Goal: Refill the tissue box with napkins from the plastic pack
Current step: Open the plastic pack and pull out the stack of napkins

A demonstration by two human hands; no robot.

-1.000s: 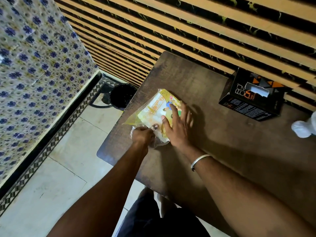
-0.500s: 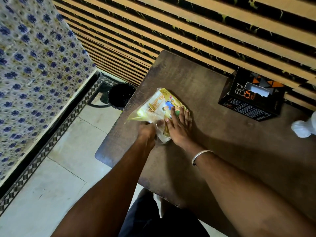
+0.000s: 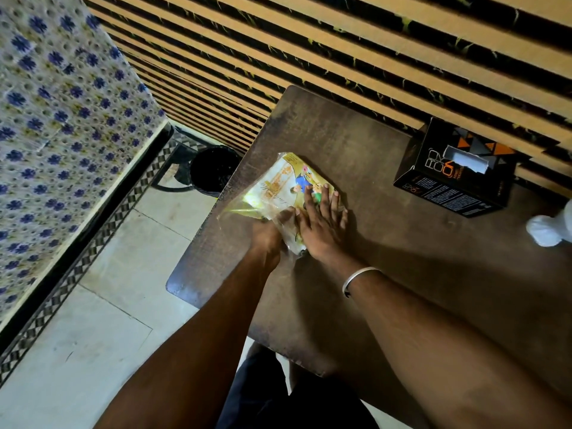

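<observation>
Both hands worked one yellow printed plastic napkin pack (image 3: 278, 187) near the dark wooden table's (image 3: 402, 258) left edge: right hand (image 3: 322, 227) pressed flat, fingers spread; left hand (image 3: 269, 236) closed on its clear end. Well apart stood the black cardboard tissue box (image 3: 455, 174)

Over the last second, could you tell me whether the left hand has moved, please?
Yes: against the table edge, the left hand has slid slightly inward over the plastic pack, toward the right hand.
</observation>
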